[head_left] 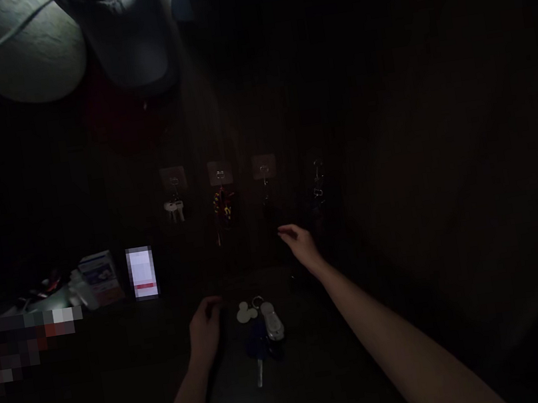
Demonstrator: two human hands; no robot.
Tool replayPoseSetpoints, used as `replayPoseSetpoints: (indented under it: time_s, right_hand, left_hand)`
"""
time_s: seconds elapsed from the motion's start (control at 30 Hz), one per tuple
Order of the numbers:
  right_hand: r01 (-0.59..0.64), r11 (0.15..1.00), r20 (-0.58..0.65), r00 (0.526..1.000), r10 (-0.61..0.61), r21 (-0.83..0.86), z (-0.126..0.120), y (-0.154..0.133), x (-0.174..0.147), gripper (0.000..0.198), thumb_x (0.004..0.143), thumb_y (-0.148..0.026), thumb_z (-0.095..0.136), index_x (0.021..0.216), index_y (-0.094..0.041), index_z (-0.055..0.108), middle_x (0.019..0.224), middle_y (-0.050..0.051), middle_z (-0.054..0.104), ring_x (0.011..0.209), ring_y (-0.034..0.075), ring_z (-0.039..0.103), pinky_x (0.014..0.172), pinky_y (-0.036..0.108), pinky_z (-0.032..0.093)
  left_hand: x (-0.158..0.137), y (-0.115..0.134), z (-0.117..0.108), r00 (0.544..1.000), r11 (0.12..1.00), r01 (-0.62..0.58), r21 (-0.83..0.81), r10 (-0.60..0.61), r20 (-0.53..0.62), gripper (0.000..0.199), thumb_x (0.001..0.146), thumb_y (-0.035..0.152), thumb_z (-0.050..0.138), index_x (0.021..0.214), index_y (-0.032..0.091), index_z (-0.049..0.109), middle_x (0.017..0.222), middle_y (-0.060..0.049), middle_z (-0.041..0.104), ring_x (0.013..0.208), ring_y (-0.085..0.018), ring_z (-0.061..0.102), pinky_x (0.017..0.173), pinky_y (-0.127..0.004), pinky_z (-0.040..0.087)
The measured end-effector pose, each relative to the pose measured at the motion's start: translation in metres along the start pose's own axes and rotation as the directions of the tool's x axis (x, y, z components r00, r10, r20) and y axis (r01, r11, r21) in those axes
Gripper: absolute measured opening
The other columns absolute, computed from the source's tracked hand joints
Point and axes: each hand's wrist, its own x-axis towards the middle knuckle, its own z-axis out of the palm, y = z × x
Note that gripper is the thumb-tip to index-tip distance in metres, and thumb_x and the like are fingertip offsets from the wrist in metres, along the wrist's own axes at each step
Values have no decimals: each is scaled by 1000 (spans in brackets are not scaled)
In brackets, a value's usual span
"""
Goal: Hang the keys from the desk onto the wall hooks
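Note:
My right hand (302, 247) is raised in front of the dark wall, just below the third hook. Its fingers point left, thumb slightly apart from them, and nothing shows between them. A small dark item (266, 200) hangs from that hook, above my fingertips. My left hand (205, 325) rests low on the dark tabletop, fingers loosely curved with a gap at the thumb. Right of it lies a key bunch: a blue-headed key (256, 348), a grey remote fob (272, 322), a pale three-lobed tag (246, 312) and a metal ring (258, 302).
Silvery keys (175, 210) hang at the left hook, a red-and-yellow keychain (224, 206) beside them, and metal clips (318, 187) at the right. A lit screen (142, 272), a box (102, 278) and a white bottle (83, 290) stand left. Caps (129, 47) hang overhead. Lighting is very dim.

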Motion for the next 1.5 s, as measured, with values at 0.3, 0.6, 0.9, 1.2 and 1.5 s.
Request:
replayPoseSetpoints:
  time_s: [0.3,0.6,0.9,1.2,1.5]
  right_hand:
    - [-58,983,70,995,71,-173,-38,39,-42,22,73,-17,45,81,-19,66,80,4,71,83,19,66,82,36,48]
    - [-35,922,140,986,96,-386,-35,57,-79,23,74,-18,50,87,-23,68,96,3,69,97,20,60,91,36,42]
    - [23,780,148,985,90,-626,-28,60,-96,15,77,-23,52,85,-24,65,99,4,66,98,25,55,84,40,39]
    - [-202,977,-53,979,199,-62,-37,59,-92,13,63,-33,64,56,-22,61,82,3,69,88,23,59,84,36,40]
    - [-430,640,113,873,474,637,-44,38,-91,19,60,-35,73,58,-20,62,69,2,70,73,17,65,74,30,48]
  left_hand:
    - [-2,5,-1,1000,1000,27,5,-27,4,25,72,35,46,85,21,63,90,-3,69,89,-21,62,80,-32,47]
    - [-1,0,0,1000,1000,15,11,-15,4,24,73,33,47,85,21,64,90,-3,69,90,-21,62,81,-32,46]
    - [-1,-1,2,1000,1000,16,-9,-16,-4,23,72,33,47,84,21,63,86,-2,69,86,-21,62,80,-32,46]
    - [-2,-1,2,1000,1000,7,13,-7,-3,23,73,32,46,85,21,62,88,-2,69,88,-20,62,82,-31,45]
    - [-3,3,0,1000,1000,14,24,-14,8,25,73,34,46,85,22,63,91,-2,68,91,-21,61,83,-31,44]
